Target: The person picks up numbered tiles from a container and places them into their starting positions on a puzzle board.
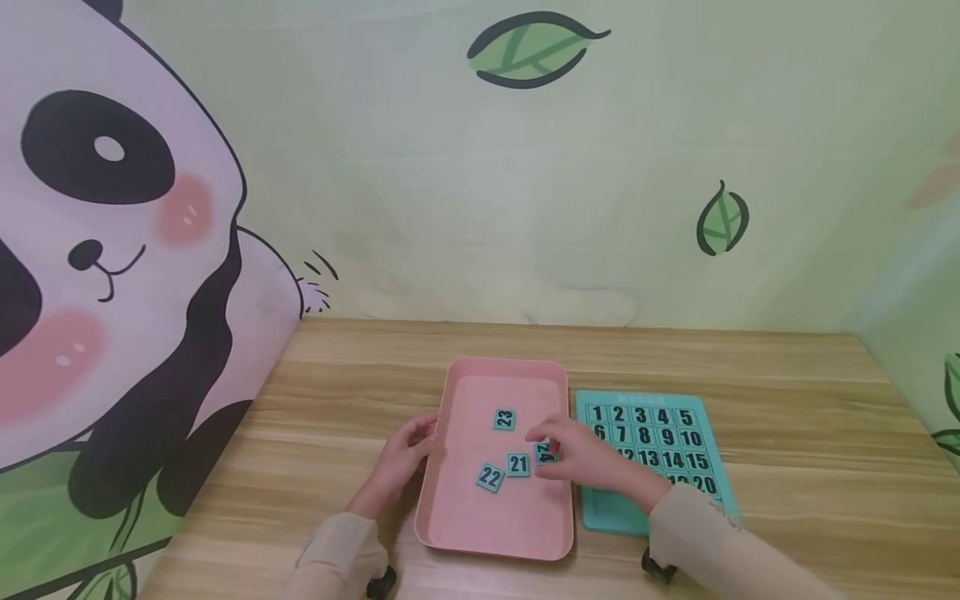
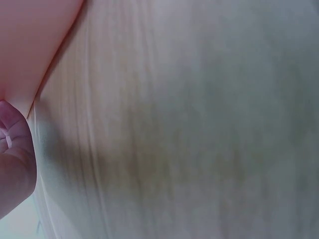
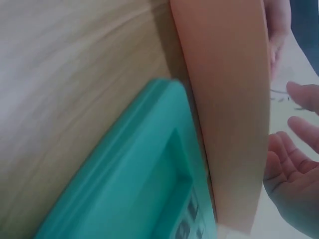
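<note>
A pink tray (image 1: 495, 533) holds several small teal number tiles. Tile 23 (image 1: 505, 419) lies farthest back, turned sideways. Tile 22 (image 1: 490, 477) is tilted beside tile 21 (image 1: 518, 465), and tile 24 (image 1: 544, 452) lies near the right wall. My right hand (image 1: 588, 454) hovers around tile 24, thumb and fingers apart, partly covering it. Nothing shows between those fingers in the right wrist view. At the tray's left rim, my left hand (image 1: 401, 458) touches the outer side with loosely bent fingers; its contact is partly hidden.
Right of the tray lies a teal number board (image 1: 615, 510) with rows of numbered tiles, partly covered by my right forearm. An unfilled recess shows in the board (image 3: 169, 184) in the right wrist view. The wooden table (image 1: 810, 433) meets a printed wall behind.
</note>
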`<state>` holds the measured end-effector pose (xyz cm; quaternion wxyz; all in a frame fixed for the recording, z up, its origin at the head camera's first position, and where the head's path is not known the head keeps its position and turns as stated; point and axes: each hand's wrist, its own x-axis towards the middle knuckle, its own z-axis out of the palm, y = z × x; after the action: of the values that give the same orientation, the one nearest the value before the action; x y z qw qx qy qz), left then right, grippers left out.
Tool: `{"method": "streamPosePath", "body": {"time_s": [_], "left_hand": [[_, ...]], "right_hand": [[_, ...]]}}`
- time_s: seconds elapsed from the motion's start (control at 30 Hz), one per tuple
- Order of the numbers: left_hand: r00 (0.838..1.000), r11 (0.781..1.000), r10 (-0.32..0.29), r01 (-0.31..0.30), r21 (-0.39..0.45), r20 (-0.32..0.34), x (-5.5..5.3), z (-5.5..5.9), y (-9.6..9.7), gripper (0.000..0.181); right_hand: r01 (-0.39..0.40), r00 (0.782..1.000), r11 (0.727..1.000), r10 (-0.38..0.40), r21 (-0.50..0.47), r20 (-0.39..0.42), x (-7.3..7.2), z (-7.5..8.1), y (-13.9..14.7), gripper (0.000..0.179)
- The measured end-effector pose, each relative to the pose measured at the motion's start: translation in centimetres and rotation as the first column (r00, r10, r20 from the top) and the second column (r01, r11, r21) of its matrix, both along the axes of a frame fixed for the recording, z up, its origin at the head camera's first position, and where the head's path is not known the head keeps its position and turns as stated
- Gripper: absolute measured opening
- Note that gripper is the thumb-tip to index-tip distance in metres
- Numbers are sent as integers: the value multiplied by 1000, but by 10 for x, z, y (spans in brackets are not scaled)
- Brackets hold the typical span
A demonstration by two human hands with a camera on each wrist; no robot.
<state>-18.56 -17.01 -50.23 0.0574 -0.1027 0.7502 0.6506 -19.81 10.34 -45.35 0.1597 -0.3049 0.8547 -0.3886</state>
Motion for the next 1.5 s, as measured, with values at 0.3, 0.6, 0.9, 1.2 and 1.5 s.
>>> {"method": "streamPosePath", "body": {"time_s": [0.3,0.6,0.9,1.2,1.5], "left_hand": [[1000,1000,-1,1,-5,-1,0,-2,1,36],[1000,1000,-3,3,-26,-2,0,0,1,36],[1000,1000,-2,2,-22,-7,0,0,1,36],[1000,1000,0,0,-25,-3,0,-1,1,37],[1000,1000,0,0,-26,7,0,1,1,37]], "right_hand": [[-5,1000,991,6,137,-11,-6,-14,-27,40],[46,990,939,4,341,-143,-6,-19,-37,38],[65,983,930,2,361,-182,-4,-21,-38,33],[62,998,991,-62,117,-8,1,-1,-25,30],[111,993,993,-112,42,22,7,16,3,30]]}}
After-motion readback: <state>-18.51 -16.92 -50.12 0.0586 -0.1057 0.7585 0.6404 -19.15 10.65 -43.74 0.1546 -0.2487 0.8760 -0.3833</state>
